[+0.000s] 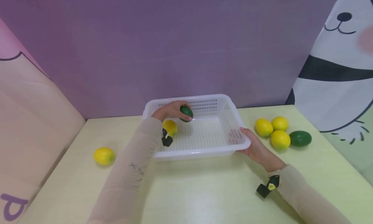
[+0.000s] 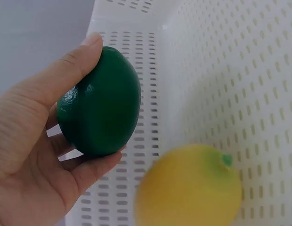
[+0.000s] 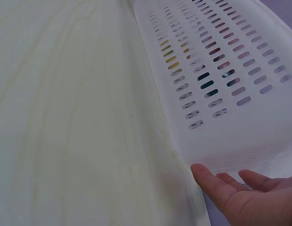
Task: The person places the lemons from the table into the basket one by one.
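Yellow lemon (image 1: 170, 128), just nearside of the left hand (image 1: 172, 110). Green fruit (image 1: 186, 113), pinched in that hand's fingers, long axis running thumb to opposing fingertips, over the white basket (image 1: 201, 151). Right hand (image 1: 256, 149), farther off: fingers apparently gripping the basket's right corner, partly hidden.

On my feed, a pale table (image 1: 186, 191) bore a white basket (image 1: 201, 150) near its back edge. One yellow lemon (image 1: 104, 156) lay left of it; three more lemons (image 1: 280, 140) and a green fruit (image 1: 300, 138) clustered right.
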`<state>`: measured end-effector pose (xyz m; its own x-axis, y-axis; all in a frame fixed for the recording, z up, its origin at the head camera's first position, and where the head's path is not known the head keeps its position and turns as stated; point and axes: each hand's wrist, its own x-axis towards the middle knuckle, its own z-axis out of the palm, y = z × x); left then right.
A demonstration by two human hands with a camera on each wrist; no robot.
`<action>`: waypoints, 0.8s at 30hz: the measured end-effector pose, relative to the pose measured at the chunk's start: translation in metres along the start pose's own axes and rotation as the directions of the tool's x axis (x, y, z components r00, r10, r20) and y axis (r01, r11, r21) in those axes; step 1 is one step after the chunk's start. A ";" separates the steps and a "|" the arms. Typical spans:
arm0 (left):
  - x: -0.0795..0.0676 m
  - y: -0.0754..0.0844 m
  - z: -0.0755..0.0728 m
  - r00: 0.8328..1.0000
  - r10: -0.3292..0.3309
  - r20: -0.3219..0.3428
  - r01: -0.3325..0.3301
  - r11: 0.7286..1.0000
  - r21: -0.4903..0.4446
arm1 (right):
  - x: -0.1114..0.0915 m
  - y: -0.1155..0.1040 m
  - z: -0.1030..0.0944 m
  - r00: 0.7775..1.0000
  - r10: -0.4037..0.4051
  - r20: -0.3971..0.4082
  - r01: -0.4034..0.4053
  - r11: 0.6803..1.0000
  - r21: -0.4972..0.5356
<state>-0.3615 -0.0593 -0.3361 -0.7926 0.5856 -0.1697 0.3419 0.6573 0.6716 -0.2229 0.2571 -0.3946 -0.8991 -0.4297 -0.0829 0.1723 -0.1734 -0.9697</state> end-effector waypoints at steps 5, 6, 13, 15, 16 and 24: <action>0.002 -0.007 0.004 0.999 -0.030 0.013 0.029 1.000 0.008 | -0.001 0.000 0.000 1.000 -0.001 -0.002 0.001 1.000 0.001; 0.003 -0.008 0.005 0.999 -0.037 0.020 0.037 0.999 0.014 | -0.001 0.000 0.000 1.000 0.000 -0.002 0.000 1.000 0.001; 0.006 -0.008 0.013 0.998 -0.057 0.034 0.054 0.995 0.084 | -0.001 -0.002 0.001 0.999 0.019 -0.029 -0.019 1.000 -0.020; 0.005 -0.007 0.014 0.998 -0.059 0.036 0.055 0.993 0.104 | -0.001 -0.002 0.002 0.999 0.022 -0.034 -0.023 0.999 -0.028; 0.005 -0.007 0.014 0.998 -0.058 0.040 0.053 0.992 0.117 | -0.001 -0.002 0.002 0.999 0.022 -0.035 -0.023 0.999 -0.029; 0.005 -0.008 0.017 0.996 -0.030 0.080 0.016 0.985 0.173 | -0.002 -0.002 0.002 0.999 0.017 -0.031 -0.017 1.000 -0.010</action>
<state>-0.3592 -0.0535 -0.3547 -0.7598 0.6015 -0.2469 0.4115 0.7389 0.5336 -0.2205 0.2563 -0.3920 -0.9081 -0.4051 -0.1060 0.1834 -0.1573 -0.9704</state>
